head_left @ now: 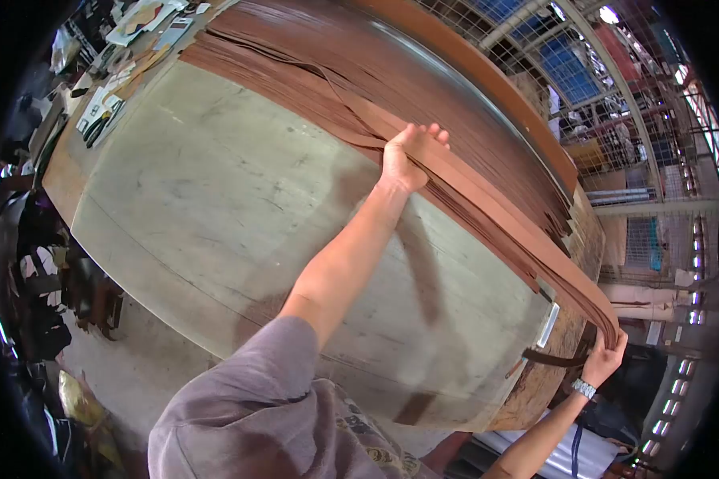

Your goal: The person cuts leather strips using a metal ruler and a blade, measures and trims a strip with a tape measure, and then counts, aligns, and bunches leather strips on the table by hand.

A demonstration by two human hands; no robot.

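Note:
A long bundle of brown leather strips [487,191] runs diagonally over the far side of the cutting board. My left hand [407,156] is closed around the bundle near its middle, with the palm against the strips and the fingertips showing beyond them. At the right end, where the strips bend downward, my right hand [605,357] grips them together; its wrist wears a metal watch. One dark strip end [555,359] curls out to the left of the right hand. More brown strips [295,96] lie flat behind and to the left of the bundle.
The green-grey cutting board [216,191] covers most of the table. A metal straightedge [455,76] lies across the leather at the back. Black-handled scissors [96,129] and papers are at the far left. A metal ruler-like bar [547,325] sits by the right edge. Wire mesh [591,80] stands behind.

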